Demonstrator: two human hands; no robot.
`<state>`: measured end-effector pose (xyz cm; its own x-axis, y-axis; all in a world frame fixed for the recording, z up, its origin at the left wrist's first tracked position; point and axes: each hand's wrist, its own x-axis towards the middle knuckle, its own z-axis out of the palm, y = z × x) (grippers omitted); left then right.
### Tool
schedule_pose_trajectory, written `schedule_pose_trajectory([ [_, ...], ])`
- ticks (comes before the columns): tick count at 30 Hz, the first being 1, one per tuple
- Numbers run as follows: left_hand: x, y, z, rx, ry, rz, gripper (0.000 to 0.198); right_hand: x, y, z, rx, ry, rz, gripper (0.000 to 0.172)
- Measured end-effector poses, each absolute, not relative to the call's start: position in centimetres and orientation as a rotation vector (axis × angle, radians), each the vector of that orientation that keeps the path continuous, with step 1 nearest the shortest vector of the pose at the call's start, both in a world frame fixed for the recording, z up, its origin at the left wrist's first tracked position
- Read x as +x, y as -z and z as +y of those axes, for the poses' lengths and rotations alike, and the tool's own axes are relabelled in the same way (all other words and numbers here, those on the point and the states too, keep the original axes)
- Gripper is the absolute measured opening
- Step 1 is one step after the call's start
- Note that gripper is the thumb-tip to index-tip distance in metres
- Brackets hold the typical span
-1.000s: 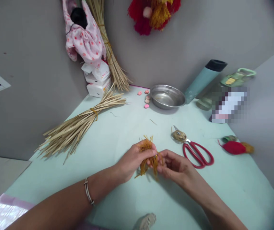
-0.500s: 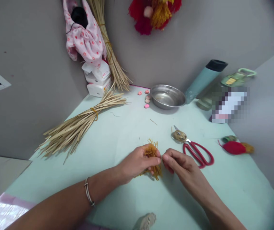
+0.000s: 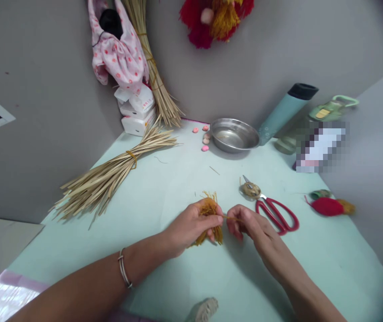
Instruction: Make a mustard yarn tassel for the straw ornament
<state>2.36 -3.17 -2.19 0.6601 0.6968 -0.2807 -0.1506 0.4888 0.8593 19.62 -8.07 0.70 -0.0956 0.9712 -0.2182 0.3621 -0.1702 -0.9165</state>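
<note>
The left hand (image 3: 191, 226) is clenching a bundle of mustard-yellow yarn (image 3: 209, 210) just above the pale green table (image 3: 164, 188), while the right hand (image 3: 248, 226) is pinching a single yarn strand (image 3: 230, 218) running out of the bundle's middle. If the right hand is pulling too hard, the strand risks snapping or slipping from the fingertips (it looks thin), and a slackening left grip could be letting the bundle splay. The bundle is sitting inside the left fist, its frayed ends poking out above and below, with the red scissors (image 3: 276, 214) lying near the right hand.

head cam | faces forward-down | near table (image 3: 164, 188) corner
</note>
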Motion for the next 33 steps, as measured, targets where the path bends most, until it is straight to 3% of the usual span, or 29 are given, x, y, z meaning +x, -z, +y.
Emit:
schedule_pose_trajectory([
  [5,2.4,2.3,-3.4,0.980,-0.525,0.673,0.023,19.3,-0.6,-8.0,-1.588,-1.352,-1.504,0.046],
  [13,2.5,2.3,-3.3,0.942,-0.583,0.679,0.022,19.5,-0.3,-7.9,-1.543,-1.317,-1.369,0.027],
  [25,2.3,2.4,-3.3,1.027,-0.535,0.699,0.018,18.8,-0.1,-8.0,-1.522,-1.336,-1.341,0.018],
  [33,2.4,2.3,-3.1,0.850,-0.547,0.645,0.018,18.6,-0.1,-8.0,-1.485,-1.400,-1.258,0.019],
])
